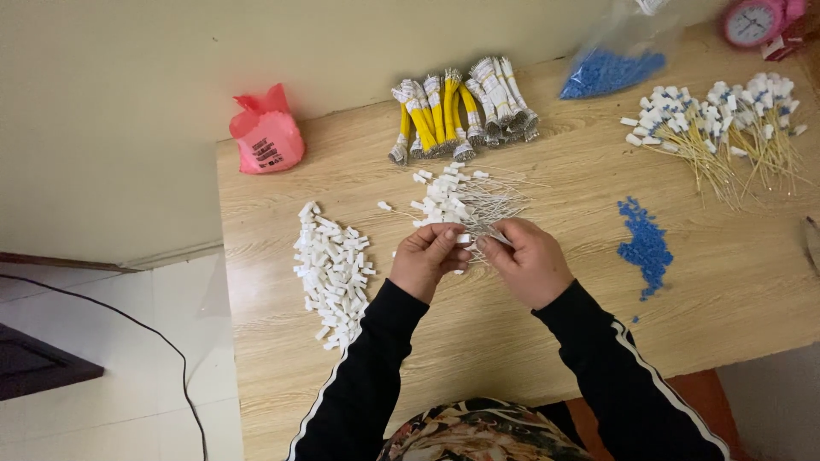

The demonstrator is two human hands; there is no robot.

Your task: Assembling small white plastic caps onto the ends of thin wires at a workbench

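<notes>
My left hand (425, 258) and my right hand (527, 259) meet over the wooden table (547, 324). Between the fingertips of both sits a small white plastic connector (464, 239) with thin white wires running from it. Just beyond my fingers lies a loose heap of white wires with white connectors (461, 198). To the left of my left hand is a pile of loose white plastic housings (333, 271). To the right of my right hand lies a small pile of blue pieces (646, 245).
Bundles of yellow and white wires (461, 109) lie at the back. A red plastic bag (266, 135) sits back left, a clear bag of blue pieces (617, 60) and a pink clock (752, 20) back right. Yellow wires with white connectors (722, 128) spread at right.
</notes>
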